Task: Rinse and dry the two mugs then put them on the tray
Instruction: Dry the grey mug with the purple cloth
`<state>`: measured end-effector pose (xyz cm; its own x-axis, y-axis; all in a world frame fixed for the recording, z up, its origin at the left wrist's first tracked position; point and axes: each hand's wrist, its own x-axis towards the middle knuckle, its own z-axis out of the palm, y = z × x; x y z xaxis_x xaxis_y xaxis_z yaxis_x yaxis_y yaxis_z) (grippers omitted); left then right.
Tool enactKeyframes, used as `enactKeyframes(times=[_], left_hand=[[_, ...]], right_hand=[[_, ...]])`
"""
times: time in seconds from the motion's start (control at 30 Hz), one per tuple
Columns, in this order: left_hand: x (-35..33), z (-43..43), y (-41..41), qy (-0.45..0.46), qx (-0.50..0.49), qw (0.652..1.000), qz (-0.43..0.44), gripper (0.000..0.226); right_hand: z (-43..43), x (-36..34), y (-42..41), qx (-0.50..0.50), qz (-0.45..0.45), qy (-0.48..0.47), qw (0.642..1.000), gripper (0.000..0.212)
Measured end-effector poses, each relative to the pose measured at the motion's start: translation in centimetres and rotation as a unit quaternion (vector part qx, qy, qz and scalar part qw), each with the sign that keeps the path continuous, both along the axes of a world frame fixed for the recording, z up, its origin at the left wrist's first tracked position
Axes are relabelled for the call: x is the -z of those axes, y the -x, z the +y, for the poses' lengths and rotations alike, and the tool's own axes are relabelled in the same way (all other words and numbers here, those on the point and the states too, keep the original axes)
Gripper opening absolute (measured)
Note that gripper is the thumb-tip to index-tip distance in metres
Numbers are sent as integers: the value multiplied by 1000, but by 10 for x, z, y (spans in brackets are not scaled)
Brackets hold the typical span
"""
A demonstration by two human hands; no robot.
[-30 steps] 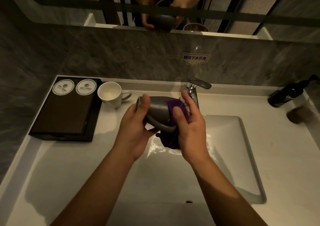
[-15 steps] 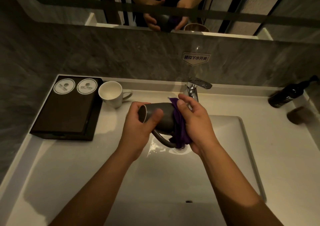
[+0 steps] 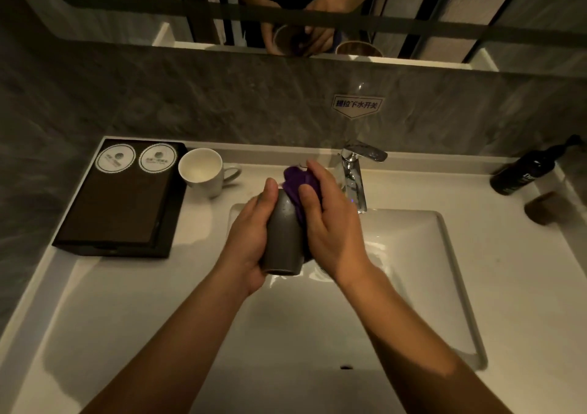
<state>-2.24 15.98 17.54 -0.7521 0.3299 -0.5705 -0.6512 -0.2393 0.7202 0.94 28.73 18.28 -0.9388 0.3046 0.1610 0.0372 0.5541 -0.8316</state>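
"Where was the grey mug [image 3: 282, 242]?"

"Over the basin [image 3: 413, 254]. The left hand [image 3: 251, 239] gripped it and the right hand [image 3: 330, 232] clutched a purple cloth [image 3: 297, 185] at its far end. The tap [image 3: 354, 175] stood just behind them, and the white mug [image 3: 201, 172] sat beside the tray [image 3: 120, 210]."

"Any writing?"

"A wall sticker [image 3: 357, 105] read 提拉下水开关. The tray's round labels [image 3: 115, 158] were too small to read."
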Motion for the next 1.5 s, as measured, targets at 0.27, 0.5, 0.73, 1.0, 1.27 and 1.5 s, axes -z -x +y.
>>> enactKeyframes(times=[0.27,0.5,0.73,1.0,1.27,1.5], left_hand=[[-11,9,-2,172,-182,933,260,59],[-14,12,-8,166,-182,921,301,64],[-18,8,-20,136,-184,914,335,73],[-7,-2,-20,133,-161,924,321,125],[4,-29,-17,125,-26,937,327,98],[5,-24,-26,153,65,915,368,96]], right_hand=[[-39,28,-37,-25,23,104,994,52],[-45,26,-39,-34,77,29,996,55],[-35,-5,-21,-8,49,204,978,43],[-30,5,-42,-3,23,258,966,46],[31,-28,-26,36,12,303,952,41],[38,-87,-3,-20,165,437,884,33]])
